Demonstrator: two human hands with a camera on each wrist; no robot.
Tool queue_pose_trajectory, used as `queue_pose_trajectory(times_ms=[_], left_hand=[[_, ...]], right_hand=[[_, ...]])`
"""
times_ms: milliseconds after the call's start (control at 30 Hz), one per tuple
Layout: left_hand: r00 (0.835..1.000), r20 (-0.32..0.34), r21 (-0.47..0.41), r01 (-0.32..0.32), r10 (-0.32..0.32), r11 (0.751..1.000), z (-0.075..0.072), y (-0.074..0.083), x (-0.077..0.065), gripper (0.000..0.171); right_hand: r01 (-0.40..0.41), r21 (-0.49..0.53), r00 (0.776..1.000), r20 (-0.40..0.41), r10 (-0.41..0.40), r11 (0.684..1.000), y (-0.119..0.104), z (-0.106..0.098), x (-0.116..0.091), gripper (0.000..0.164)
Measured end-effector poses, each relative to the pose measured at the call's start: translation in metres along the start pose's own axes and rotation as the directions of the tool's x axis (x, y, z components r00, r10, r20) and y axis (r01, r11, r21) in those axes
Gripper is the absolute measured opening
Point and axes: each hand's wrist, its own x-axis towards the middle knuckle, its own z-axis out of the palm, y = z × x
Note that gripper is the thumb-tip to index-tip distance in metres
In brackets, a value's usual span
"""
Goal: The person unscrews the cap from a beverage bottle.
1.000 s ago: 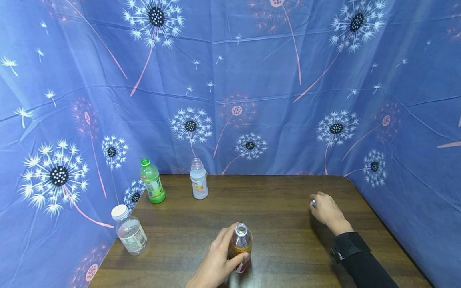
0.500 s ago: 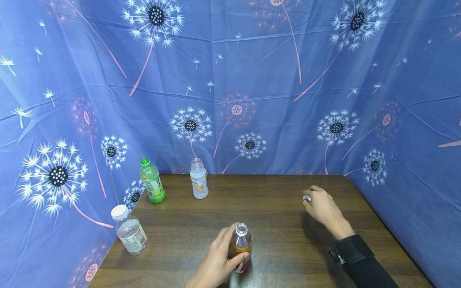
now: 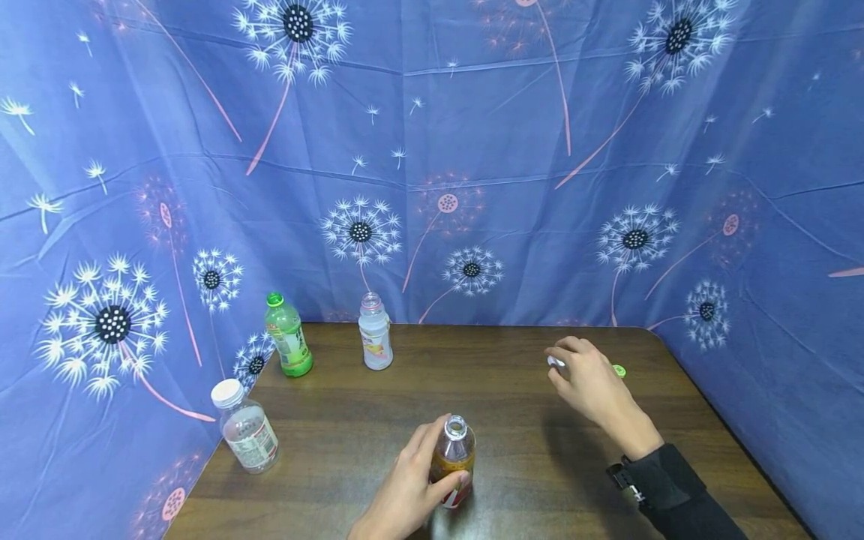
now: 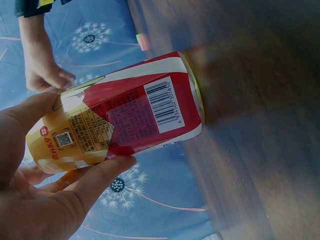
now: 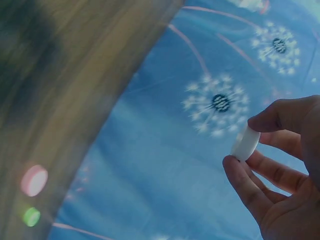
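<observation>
My left hand grips an open-topped clear bottle with a red and yellow label, which stands upright near the front of the table. In the left wrist view its label with a barcode faces the camera, and the thumb and fingers lie on both sides of it. Over the right part of the table, my right hand is raised. Between thumb and fingertips it pinches a white bottle cap, seen edge-on in the right wrist view. A green cap lies on the table behind that hand, with a pink cap beside it.
At the back left stand an uncapped green bottle and an uncapped whitish bottle. A clear bottle with a white cap is at the left edge. Blue dandelion-print cloth encloses the wooden table at the back and sides.
My right hand has lifted and moved left toward the middle with the white cap, uncovering the green cap. The left hand and its bottle have stayed in place.
</observation>
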Motion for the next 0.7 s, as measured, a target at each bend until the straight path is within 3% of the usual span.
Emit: queue_pose_trajectory(times_ms=[233, 500, 700], left_hand=[[0.999, 0.045, -0.054, 0.023, -0.021, 0.998, 0.000, -0.002, -0.001, 0.080], [0.999, 0.044, -0.043, 0.024, -0.022, 0.999, 0.002, -0.004, 0.000, 0.081], [1.000, 0.020, -0.031, 0.007, -0.007, 0.999, 0.002, -0.005, 0.000, 0.083]], right_hand=[[0.060, -0.002, 0.995, -0.086, -0.060, 0.998, -0.029, -0.012, 0.007, 0.024], [0.190, 0.023, 0.979, -0.085, -0.187, 0.982, -0.059, -0.022, 0.013, 0.024], [0.236, 0.064, 0.969, -0.092, -0.230, 0.970, -0.079, -0.025, 0.017, 0.024]])
